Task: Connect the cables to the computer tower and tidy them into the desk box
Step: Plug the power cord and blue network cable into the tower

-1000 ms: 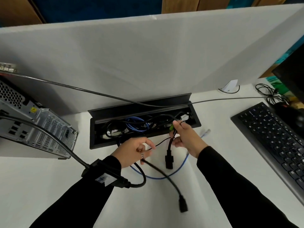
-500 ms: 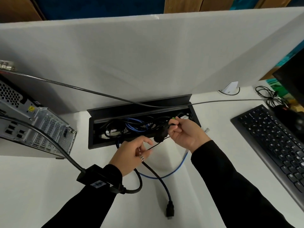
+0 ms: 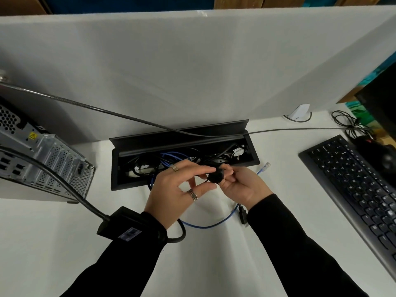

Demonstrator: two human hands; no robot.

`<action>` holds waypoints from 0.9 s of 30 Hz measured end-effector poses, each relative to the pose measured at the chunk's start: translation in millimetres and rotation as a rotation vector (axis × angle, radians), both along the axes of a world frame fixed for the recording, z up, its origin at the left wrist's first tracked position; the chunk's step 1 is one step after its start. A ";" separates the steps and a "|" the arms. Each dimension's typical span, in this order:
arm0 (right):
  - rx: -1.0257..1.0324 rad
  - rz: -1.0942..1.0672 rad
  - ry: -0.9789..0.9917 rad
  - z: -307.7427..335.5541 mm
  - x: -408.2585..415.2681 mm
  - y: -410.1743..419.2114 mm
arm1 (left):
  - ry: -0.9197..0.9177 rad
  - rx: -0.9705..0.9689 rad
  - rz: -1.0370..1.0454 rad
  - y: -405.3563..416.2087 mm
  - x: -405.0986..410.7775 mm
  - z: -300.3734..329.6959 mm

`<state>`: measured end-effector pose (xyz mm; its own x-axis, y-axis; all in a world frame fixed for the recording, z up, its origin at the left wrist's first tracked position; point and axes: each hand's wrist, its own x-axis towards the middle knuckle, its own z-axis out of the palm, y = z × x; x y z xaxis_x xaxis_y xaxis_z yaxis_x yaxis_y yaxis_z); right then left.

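The open black desk box (image 3: 252, 161) is sunk into the white desk, full of black and blue cables. Just in front of it my right hand (image 3: 243, 186) holds a black power plug (image 3: 216, 177). My left hand (image 3: 177, 187) meets it there, pinching the thin black cable beside the plug. A blue network cable (image 3: 211, 224) loops on the desk under my hands, its clear connector (image 3: 266, 165) lying to the right. A second black plug (image 3: 242, 215) lies by my right wrist. The computer tower (image 3: 40, 166) stands at the left, rear panel facing me, a thick black cable (image 3: 64, 185) running from it.
A black power brick (image 3: 120, 224) sits by my left wrist. A black keyboard (image 3: 355, 189) lies at the right, with a mouse and monitor edge behind it. A grey steel cable (image 3: 132, 118) crosses above the box. A white partition (image 3: 192, 71) backs the desk.
My left hand rose from the desk to join my right hand at the black plug. The loose black plug slid right, now lying beside my right wrist.
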<state>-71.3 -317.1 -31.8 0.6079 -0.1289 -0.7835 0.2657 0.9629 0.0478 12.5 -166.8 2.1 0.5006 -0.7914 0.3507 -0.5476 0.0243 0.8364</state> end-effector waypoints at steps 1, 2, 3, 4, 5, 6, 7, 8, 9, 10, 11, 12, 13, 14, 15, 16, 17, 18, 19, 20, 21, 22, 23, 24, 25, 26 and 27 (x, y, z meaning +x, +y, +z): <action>-0.003 0.002 0.000 -0.4 0.1 0.3 | -0.003 -0.006 -0.004 -0.4 -0.3 0.7; -0.009 0.006 0.001 0.0 0.2 0.9 | -0.005 -0.015 -0.001 -1.0 -0.4 1.4; -0.017 0.008 -0.001 0.7 0.1 1.7 | -0.006 -0.026 0.004 -1.4 -0.7 2.4; -0.022 0.009 -0.005 1.1 0.0 2.9 | -0.008 -0.036 0.009 -1.5 -1.0 3.2; -0.028 0.009 -0.009 1.6 -0.4 4.0 | -0.009 -0.045 0.012 -1.4 -1.4 3.7; -0.040 0.010 -0.010 3.0 -1.2 4.9 | -0.008 -0.050 0.014 -1.3 -1.8 3.8; -0.059 0.015 -0.006 4.4 -2.5 5.6 | -0.005 -0.052 0.020 -1.2 -2.3 3.6; -0.085 0.029 0.001 5.7 -4.0 6.8 | -0.004 -0.048 0.033 -0.6 -2.1 3.3; -0.124 0.059 0.009 7.3 -6.1 7.8 | -0.007 -0.041 0.051 0.1 -2.0 2.4; -0.178 0.105 0.021 8.3 -8.7 8.8 | -0.013 -0.033 0.069 1.2 -1.7 1.3; -0.252 0.172 0.039 8.8 -11.5 10.5 | -0.018 -0.024 0.084 3.0 -1.3 -0.1; -0.350 0.256 0.069 8.4 -13.3 13.3 | -0.026 -0.016 0.099 5.9 -0.1 -1.2; -0.463 0.350 0.112 6.9 -15.6 15.8 | -0.034 -0.012 0.117 8.8 1.0 -2.2; -0.579 0.438 0.163 6.4 -17.5 18.8 | -0.039 -0.010 0.142 11.7 2.3 -2.9; -0.690 0.514 0.223 6.0 -18.2 22.8 | -0.039 -0.012 0.172 15.1 4.3 -3.2; -0.802 0.568 0.289 7.2 -18.5 27.2 | -0.033 -0.019 0.201 18.0 6.3 -3.7; -0.925 0.607 0.358 8.9 -17.6 32.0 | -0.027 -0.026 0.233 21.3 8.7 -4.2; -1.059 0.638 0.426 10.6 -16.6 36.2 | -0.014 -0.027 0.264 24.3 10.8 -4.7; -1.213 0.663 0.493 10.8 -15.7 40.2 | 0.008 -0.022 0.296 27.6 13.0 -5.4; -1.391 0.670 0.557 9.5 -14.9 43.9 | 0.031 -0.017 0.322 30.7 15.0 -5.7; -1.588 0.656 0.608 8.7 -14.2 47.5 | 0.042 -0.019 0.341 33.5 16.8 -6.2; -1.777 0.644 0.648 9.2 -13.4 51.3 | 0.039 -0.031 0.353 35.9 18.0 -6.6; -1.940 0.646 0.681 9.1 -12.6 54.6 | 0.030 -0.050 0.360 38.5 18.9 -6.8; -2.072 0.653 0.712 10.1 -10.7 58.1 | 0.017 -0.072 0.363 40.9 19.4 -6.8; -2.191 0.653 0.739 8.9 -8.7 60.1 | -0.001 -0.092 0.367 42.2 19.3 -7.1; -2.316 0.652 0.761 8.0 -6.3 63.0 | -0.021 -0.107 0.370 44.0 19.4 -7.4; -2.437 0.660 0.766 6.3 -4.1 65.3 | -0.034 -0.118 0.366 44.9 19.2 -7.6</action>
<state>-75.3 -251.7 -25.5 0.7508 -0.5958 0.2852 -0.4224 -0.7649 -0.4863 31.7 -121.9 -5.5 0.7290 -0.5161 0.4496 -0.5650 -0.0830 0.8209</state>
